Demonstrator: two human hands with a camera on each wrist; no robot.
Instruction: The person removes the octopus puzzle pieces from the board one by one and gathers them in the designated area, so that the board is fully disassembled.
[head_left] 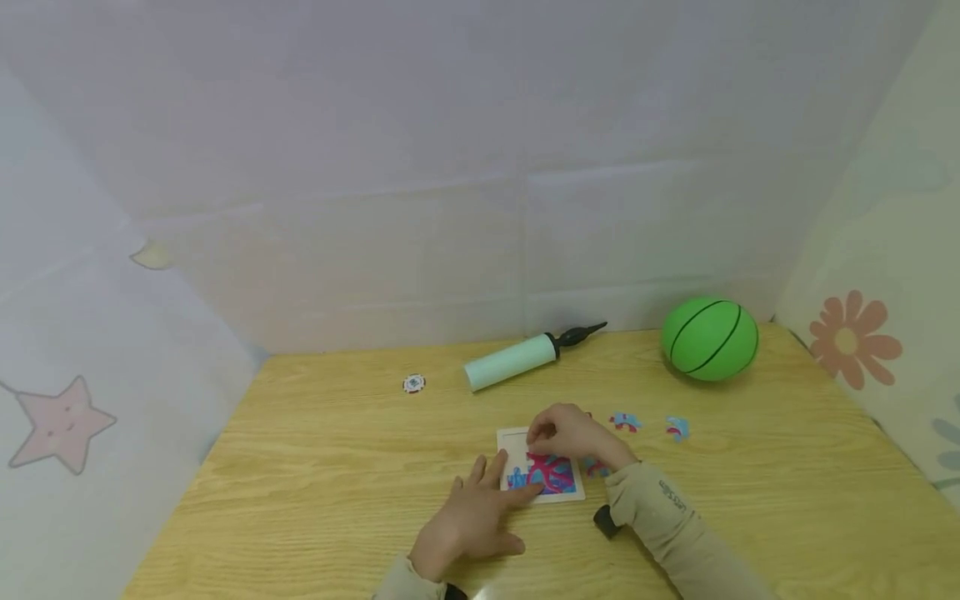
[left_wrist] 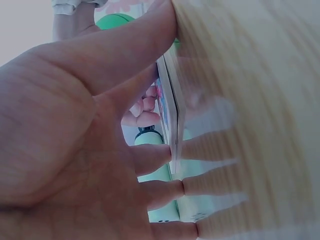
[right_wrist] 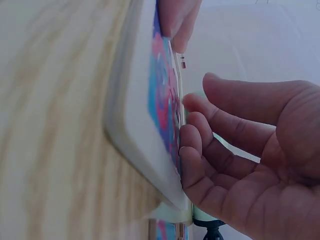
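Observation:
A small white-bordered jigsaw puzzle board (head_left: 514,444) lies on the table, with pink and blue joined pieces (head_left: 556,476) filling its lower part. My left hand (head_left: 477,512) spreads its fingers at the board's left and near edges, the index finger reaching onto the near border. Over the board's far right part is my right hand (head_left: 573,432). In the right wrist view its bent fingers (right_wrist: 192,165) touch the puzzle's surface, while the thumb (right_wrist: 250,100) stands apart from them. No piece shows between thumb and fingers.
Loose puzzle pieces lie right of the board, including one (head_left: 625,422) and another (head_left: 677,428); a further piece (head_left: 596,467) is partly behind the right wrist. Farther back are a pale green hand pump (head_left: 513,362), a green ball (head_left: 711,340) and a poker chip (head_left: 414,383).

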